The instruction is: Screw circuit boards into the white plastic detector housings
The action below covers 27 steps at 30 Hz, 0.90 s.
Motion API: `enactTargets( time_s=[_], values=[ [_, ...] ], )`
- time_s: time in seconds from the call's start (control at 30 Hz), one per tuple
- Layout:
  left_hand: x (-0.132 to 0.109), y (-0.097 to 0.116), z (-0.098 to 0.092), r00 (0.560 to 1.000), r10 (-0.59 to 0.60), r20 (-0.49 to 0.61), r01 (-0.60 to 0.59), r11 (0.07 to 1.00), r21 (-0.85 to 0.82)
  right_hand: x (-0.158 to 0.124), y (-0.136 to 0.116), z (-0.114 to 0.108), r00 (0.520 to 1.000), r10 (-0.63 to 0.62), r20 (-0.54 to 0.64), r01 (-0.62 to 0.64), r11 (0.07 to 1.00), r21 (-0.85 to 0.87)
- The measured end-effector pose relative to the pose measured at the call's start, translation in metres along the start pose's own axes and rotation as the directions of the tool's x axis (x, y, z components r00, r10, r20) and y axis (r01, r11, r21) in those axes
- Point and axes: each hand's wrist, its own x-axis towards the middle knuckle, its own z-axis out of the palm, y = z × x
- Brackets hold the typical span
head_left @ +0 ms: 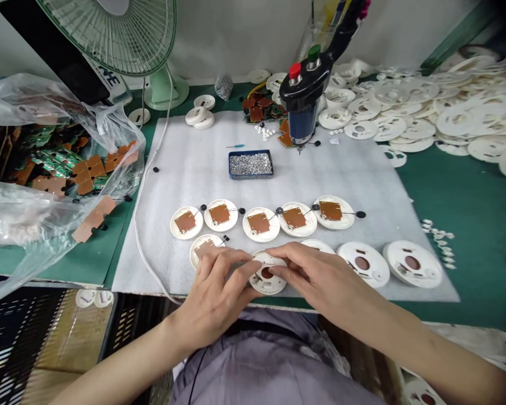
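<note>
Between my two hands, at the front edge of the foam sheet, is a round white plastic housing (266,286) with a brown disc showing in its centre hole. The fingers of my left hand (220,287) grip its left side. My right hand (310,270) closes on its upper right rim with thumb and fingers. Just beyond my left hand lies a white cup with a circuit board (206,245), partly covered by my fingers. To the right sit similar white housings (369,269), one partly hidden behind my right hand. A row of white cups with brown boards (259,224) and wired black discs stretches behind.
A blue tray of small screws (251,175) stands mid-sheet, with a black electric screwdriver (301,107) hanging behind it. White plates (417,107) are piled at right. A bag of circuit boards (67,163) and a green fan (164,90) are at left; a white cable (137,225) crosses the sheet.
</note>
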Motion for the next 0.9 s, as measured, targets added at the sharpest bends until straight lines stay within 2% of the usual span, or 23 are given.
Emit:
enactTargets(
  time_s=[0.07,0.13,0.2,0.27,0.37,0.43,0.5,0.57,0.67,0.7,0.73,0.77,0.83,0.87,0.9],
  values=[
    [-0.002,0.0,-0.001,1.0,0.015,0.016,-0.015,1.0,0.011,0.002,0.003,-0.003,0.997,-0.079,-0.013,0.079,0.995,-0.057],
    [-0.002,0.001,-0.004,0.993,0.071,0.09,-0.074,0.997,0.028,0.0,0.006,-0.004,0.986,-0.156,-0.061,0.142,0.973,-0.184],
    [-0.002,0.004,-0.009,0.973,0.128,0.192,-0.139,0.989,0.048,-0.006,0.007,-0.002,0.969,-0.219,-0.117,0.164,0.917,-0.364],
    [0.0,0.007,-0.013,0.959,0.141,0.247,-0.164,0.983,0.076,-0.014,0.004,0.002,0.951,-0.279,-0.136,0.165,0.825,-0.54],
    [0.007,0.012,-0.01,0.964,0.143,0.222,-0.165,0.983,0.082,-0.022,-0.006,0.012,0.908,-0.394,-0.139,0.189,0.683,-0.705],
    [0.013,0.014,-0.006,0.971,0.158,0.177,-0.168,0.985,0.041,-0.024,-0.011,0.018,0.899,-0.416,-0.139,0.182,0.642,-0.744],
    [0.016,0.012,-0.004,0.979,0.165,0.121,-0.162,0.986,-0.03,-0.026,-0.013,0.02,0.911,-0.392,-0.13,0.175,0.652,-0.737],
    [0.015,0.005,-0.008,0.984,0.17,0.058,-0.165,0.983,-0.085,-0.028,-0.009,0.012,0.932,-0.352,-0.082,0.207,0.705,-0.679],
    [0.004,-0.017,-0.025,0.987,0.163,-0.006,-0.163,0.987,-0.007,-0.027,0.009,-0.024,0.957,-0.29,-0.018,0.236,0.813,-0.532],
    [0.0,-0.026,-0.03,0.988,0.156,0.01,-0.156,0.987,0.047,-0.024,0.019,-0.044,0.97,-0.237,-0.047,0.183,0.846,-0.502],
    [-0.005,-0.034,-0.035,0.989,0.13,0.072,-0.136,0.986,0.096,-0.019,0.03,-0.066,0.982,-0.171,-0.077,0.119,0.884,-0.451],
    [-0.009,-0.04,-0.039,0.985,0.133,0.113,-0.147,0.981,0.13,-0.012,0.044,-0.091,0.975,-0.024,-0.22,-0.079,0.892,-0.446],
    [-0.015,-0.046,-0.043,0.978,0.145,0.151,-0.169,0.972,0.163,0.005,0.074,-0.137,0.898,0.109,-0.426,-0.311,0.842,-0.44],
    [-0.017,-0.046,-0.044,0.981,0.147,0.124,-0.166,0.973,0.16,0.012,0.09,-0.156,0.867,0.136,-0.479,-0.368,0.824,-0.432],
    [-0.019,-0.044,-0.044,0.988,0.13,0.081,-0.141,0.98,0.144,0.017,0.106,-0.169,0.856,0.146,-0.496,-0.389,0.814,-0.431]
  ],
)
